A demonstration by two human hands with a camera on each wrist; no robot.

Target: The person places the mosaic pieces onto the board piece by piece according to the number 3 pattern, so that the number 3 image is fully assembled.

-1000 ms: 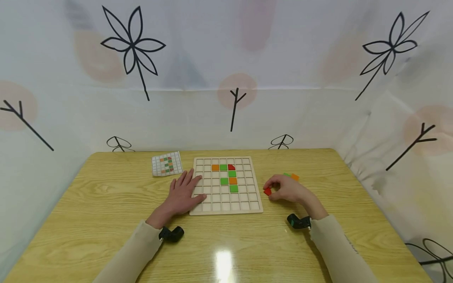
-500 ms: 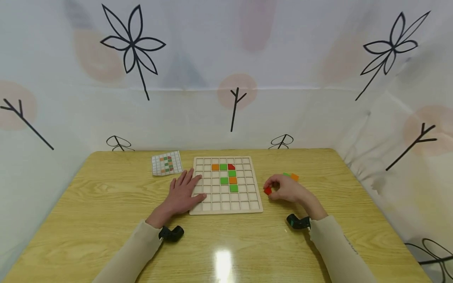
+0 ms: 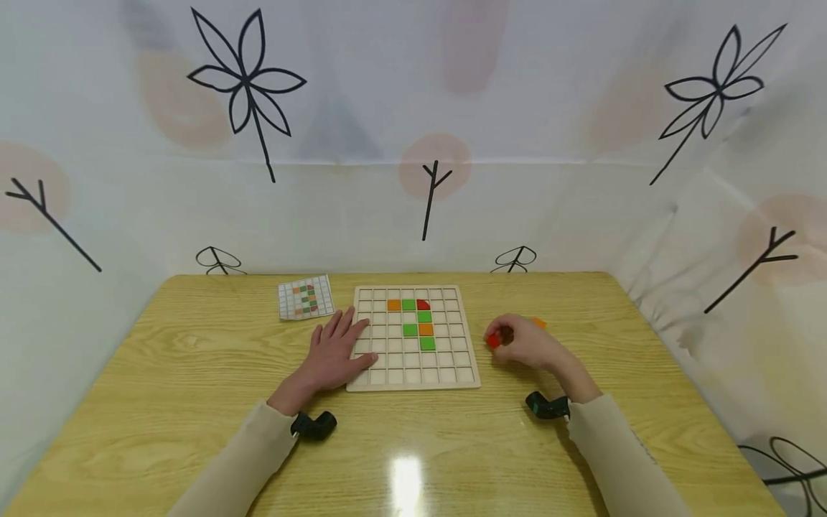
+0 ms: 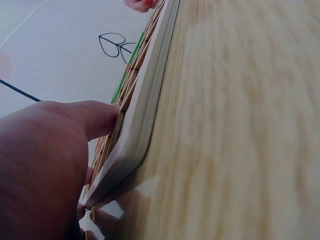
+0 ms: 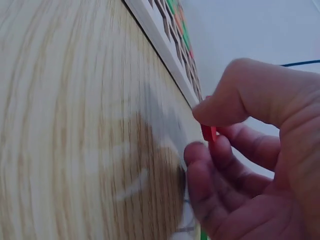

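Observation:
A wooden grid board [image 3: 388, 366] lies mid-table, with orange, green and red tiles set in several of its cells. My left hand [image 3: 332, 355] rests on the board's left edge, fingers spread and thumb reaching over the lower cells. In the left wrist view the thumb [image 4: 100, 117] lies over the raised rim. Just right of the board, my right hand [image 3: 526, 343] pinches a small red tile [image 3: 494, 340] between thumb and fingers. The right wrist view shows this red tile [image 5: 209, 131] edge-on, partly covered by the thumb.
A paper card [image 3: 305, 298] printed with a coloured grid pattern lies left of the board. Behind my right hand an orange tile [image 3: 539, 323] shows partly. A patterned white cloth [image 3: 362, 215] hangs along the table's back edge.
My right hand has shifted slightly, raising and turning the red tile. It now covers the green tile that showed behind it. The left hand stays on the board.

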